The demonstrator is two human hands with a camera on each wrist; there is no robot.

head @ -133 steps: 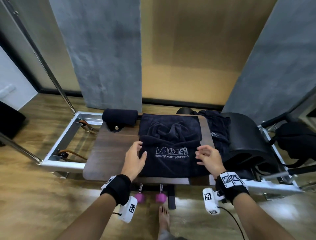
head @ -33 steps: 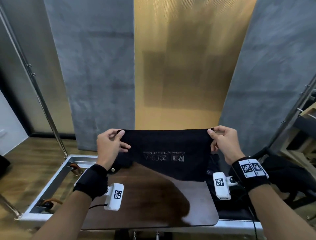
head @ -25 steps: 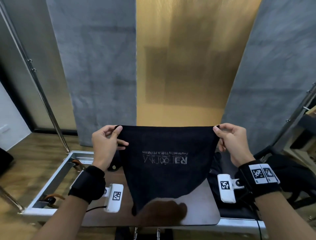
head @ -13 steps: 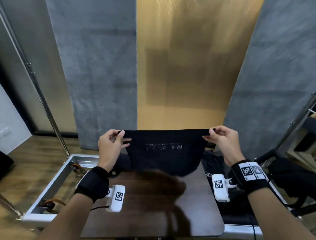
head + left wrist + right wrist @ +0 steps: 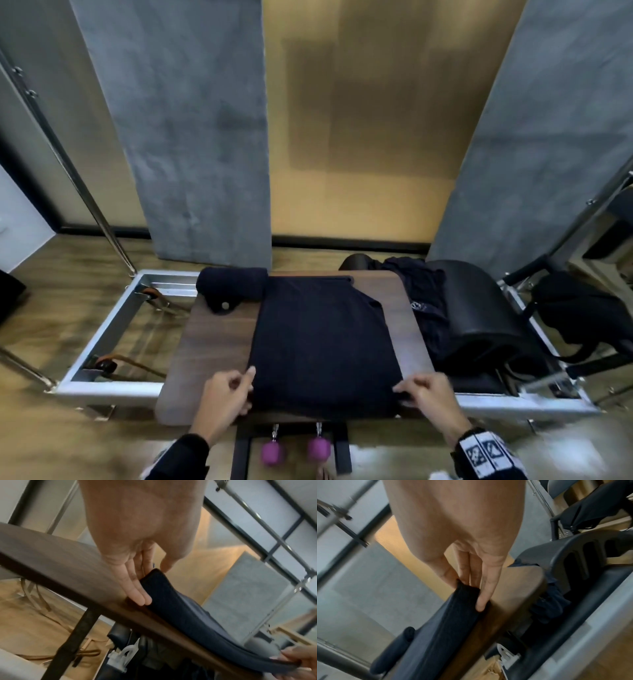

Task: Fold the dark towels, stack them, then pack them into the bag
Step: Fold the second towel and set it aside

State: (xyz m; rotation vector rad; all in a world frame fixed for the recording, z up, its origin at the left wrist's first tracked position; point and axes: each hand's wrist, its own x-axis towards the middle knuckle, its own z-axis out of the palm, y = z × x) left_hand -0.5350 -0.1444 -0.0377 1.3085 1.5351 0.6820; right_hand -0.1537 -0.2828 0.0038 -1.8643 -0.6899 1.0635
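Note:
A dark towel (image 5: pixel 322 346) lies spread flat on the brown wooden board (image 5: pixel 212 346), logo side hidden. My left hand (image 5: pixel 236 387) pinches its near left corner, thumb above and fingers beneath the towel (image 5: pixel 171 601). At the near right corner my right hand (image 5: pixel 411 390) pinches the towel (image 5: pixel 453 615) the same way. The far right corner is turned over a little. More dark towels (image 5: pixel 424 308) lie crumpled to the right of the board. A black bag (image 5: pixel 575 315) hangs at the far right.
A dark padded roll (image 5: pixel 233 284) sits at the board's far left corner. A black curved barrel (image 5: pixel 479 308) stands right of the towel pile. A metal frame (image 5: pixel 113 325) surrounds the board. Two pink knobs (image 5: pixel 294 450) hang below the near edge. Grey panels stand behind.
The towel was held up in the air by its two corners; both hands have brought it down and toward me, so it now lies flat on the board.

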